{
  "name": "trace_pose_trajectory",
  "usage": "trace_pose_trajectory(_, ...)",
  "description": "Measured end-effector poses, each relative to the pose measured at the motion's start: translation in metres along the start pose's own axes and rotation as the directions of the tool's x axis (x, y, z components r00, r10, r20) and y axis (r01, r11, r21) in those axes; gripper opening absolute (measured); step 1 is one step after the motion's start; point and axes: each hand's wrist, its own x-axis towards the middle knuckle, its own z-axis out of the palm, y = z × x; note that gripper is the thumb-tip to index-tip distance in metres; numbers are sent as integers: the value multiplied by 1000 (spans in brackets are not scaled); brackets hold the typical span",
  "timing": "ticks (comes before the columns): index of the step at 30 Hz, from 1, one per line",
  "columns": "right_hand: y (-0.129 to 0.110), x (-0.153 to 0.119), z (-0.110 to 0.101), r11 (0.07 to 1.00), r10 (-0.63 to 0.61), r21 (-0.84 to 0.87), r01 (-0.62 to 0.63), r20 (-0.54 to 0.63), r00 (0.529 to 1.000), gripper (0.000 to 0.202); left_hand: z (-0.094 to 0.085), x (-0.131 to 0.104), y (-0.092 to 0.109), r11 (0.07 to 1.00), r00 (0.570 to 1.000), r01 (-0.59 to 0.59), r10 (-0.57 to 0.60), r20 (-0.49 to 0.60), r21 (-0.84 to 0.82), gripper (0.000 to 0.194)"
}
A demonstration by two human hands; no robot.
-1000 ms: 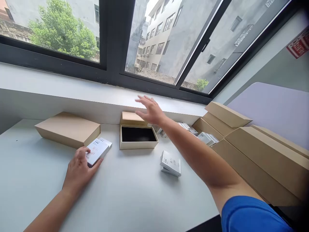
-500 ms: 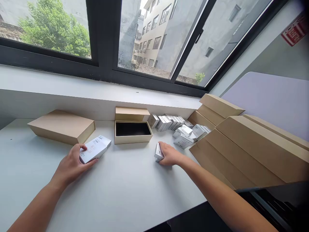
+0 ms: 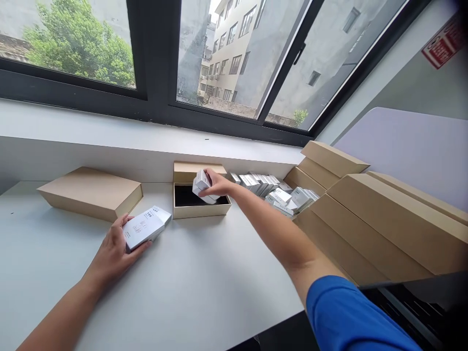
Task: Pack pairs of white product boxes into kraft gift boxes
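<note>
My left hand (image 3: 119,243) is closed around small white cartons (image 3: 144,228) with dark print, stacked flat, just above the table's left part. Over the open tan gift box (image 3: 201,211) my right hand (image 3: 215,183) grips more small white cartons (image 3: 201,181), tilted, with their lower end at the box's mouth. How many cartons are in that grip I cannot tell. The gift box has a black interior, and its lid stands raised against the wall behind. My right fingers are partly hidden behind the cartons.
A closed tan box (image 3: 91,190) lies at the back left. Several white cartons (image 3: 256,184) stand in a row right of the gift box, with a loose pile (image 3: 283,197) nearer. Large tan boxes (image 3: 383,219) line the right side. A wall and windowsill (image 3: 146,139) bound the back.
My right hand has carried its cartons left and up from the table to over the open gift box. My left hand with its cartons has shifted only slightly.
</note>
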Motion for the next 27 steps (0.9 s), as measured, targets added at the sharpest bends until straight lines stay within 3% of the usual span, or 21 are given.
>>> trace_pose_trajectory(3, 12, 27, 28, 994, 44, 100, -54, 100, 994, 78, -1, 1, 0, 1000, 1000, 16, -16, -5, 15, 91)
trace_pose_trajectory(6, 17, 24, 43, 994, 94, -79, -81, 181, 979, 83, -3, 2, 1, 999, 1000, 24, -24, 8, 47, 84)
trace_pose_trajectory(11, 2, -8, 56, 951, 208, -283, -125, 286, 935, 89, -2, 0, 11, 989, 999, 49, -46, -26, 142, 75)
trace_pose_trajectory(15, -19, -42, 69, 935, 128, -354, -1, 337, 933, 88, 1, -2, 29, 957, 997, 20, 2, -74, 289, 80)
trace_pose_trajectory(18, -30, -67, 73, 898, 75, -429, 95, 364, 928, 92, -2, 5, 44, 919, 999, -42, 51, -14, 391, 64)
trace_pose_trajectory(20, -34, -82, 72, 838, 108, -534, 114, 366, 924, 94, -5, 15, 53, 910, 998, -23, -4, 65, 415, 54)
trace_pose_trajectory(23, -34, -97, 65, 783, 197, -616, 84, 374, 906, 92, -6, 34, 64, 891, 978, 62, -145, 152, 450, 56)
trace_pose_trajectory(27, -27, -108, 58, 886, 144, -460, 60, 396, 907, 93, 5, 57, 75, 873, 959, 127, -229, 166, 472, 76)
